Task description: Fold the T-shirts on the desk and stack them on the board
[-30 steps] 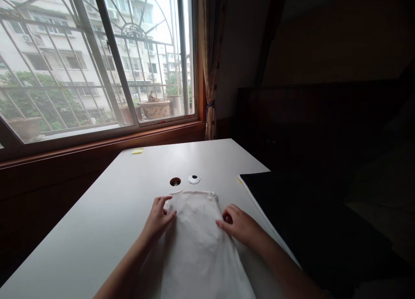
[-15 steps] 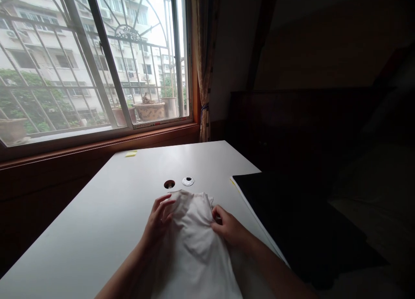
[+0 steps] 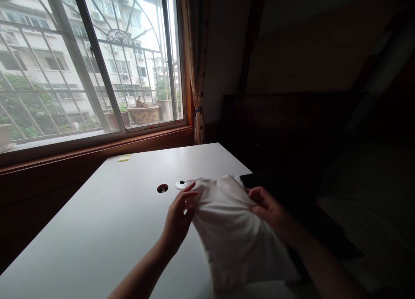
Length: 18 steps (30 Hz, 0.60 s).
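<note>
Head view: at lower right of centre in the frame, a creased white cloth [image 3: 235, 234] is held over a white table [image 3: 97, 229]. Its upper left corner is pinched by the left hand [image 3: 180, 217], its right edge by the right hand [image 3: 274, 212]. Dark fabric [image 3: 319, 225] is seen at right, a barred window [image 3: 106, 87] at upper left.

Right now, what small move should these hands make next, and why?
Probably lower the white cloth toward the right, onto the black cloth. The left hand and right hand hold it at opposite sides near its far end, it looks lifted off the white table, and its right part overlaps the black cloth in this view.
</note>
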Tool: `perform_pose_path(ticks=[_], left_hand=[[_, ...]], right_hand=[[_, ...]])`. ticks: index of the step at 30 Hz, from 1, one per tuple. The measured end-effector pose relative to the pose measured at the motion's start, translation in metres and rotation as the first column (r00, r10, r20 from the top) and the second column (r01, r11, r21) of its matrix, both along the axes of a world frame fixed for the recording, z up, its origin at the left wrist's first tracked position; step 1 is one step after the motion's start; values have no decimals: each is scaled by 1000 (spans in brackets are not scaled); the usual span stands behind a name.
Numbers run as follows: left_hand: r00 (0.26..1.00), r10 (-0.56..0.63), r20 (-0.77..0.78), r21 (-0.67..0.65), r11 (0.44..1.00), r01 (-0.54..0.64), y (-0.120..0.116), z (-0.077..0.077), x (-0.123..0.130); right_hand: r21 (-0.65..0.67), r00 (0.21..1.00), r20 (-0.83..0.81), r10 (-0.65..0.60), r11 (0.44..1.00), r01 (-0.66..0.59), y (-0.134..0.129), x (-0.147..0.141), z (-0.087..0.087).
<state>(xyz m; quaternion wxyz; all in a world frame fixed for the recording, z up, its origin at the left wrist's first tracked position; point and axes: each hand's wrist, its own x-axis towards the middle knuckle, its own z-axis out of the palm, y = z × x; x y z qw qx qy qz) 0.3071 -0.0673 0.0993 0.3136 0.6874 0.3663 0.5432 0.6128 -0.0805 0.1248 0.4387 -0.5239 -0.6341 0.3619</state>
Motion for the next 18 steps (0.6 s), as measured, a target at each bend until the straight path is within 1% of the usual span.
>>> perform_pose_path(ticks=[3,5,7,8,9,10,11,13,15,16,18], left_hand=[[989,-105,107,25,994,103,10,32,49],[976,-143,163,38,990,139,25,49,82],[970,-156,188,-8,987,160,44,58,114],[967,-149,205,-79,983,168,54,58,128],[964,-146,222,-192,963,190,63,54,141],[963,-144,227,-259,945,202,70,47,153],[963,-145,228,-316,924,214,75,38,163],[963,-158,217,-426,873,239,77,13,177],[962,-182,203,-492,830,261,70,-12,183],[962,-191,194,-507,820,265,65,-23,184],[964,-207,170,-507,820,265,53,-39,183]], right_hand=[[3,991,-37,-126,992,126,-3,53,29],[-29,977,-39,-211,977,210,2,86,48],[-71,959,-16,-284,957,282,11,114,62],[-89,956,1,-295,952,293,18,125,66],[-111,957,17,-290,951,290,24,136,67],[-139,960,35,-277,950,279,31,145,64],[-173,963,54,-264,947,269,37,153,59],[-269,969,93,-229,931,246,44,166,41],[-366,975,119,-189,904,220,45,179,17],[-401,976,120,-181,891,214,42,185,6],[-412,975,111,-193,884,222,35,196,-10]])
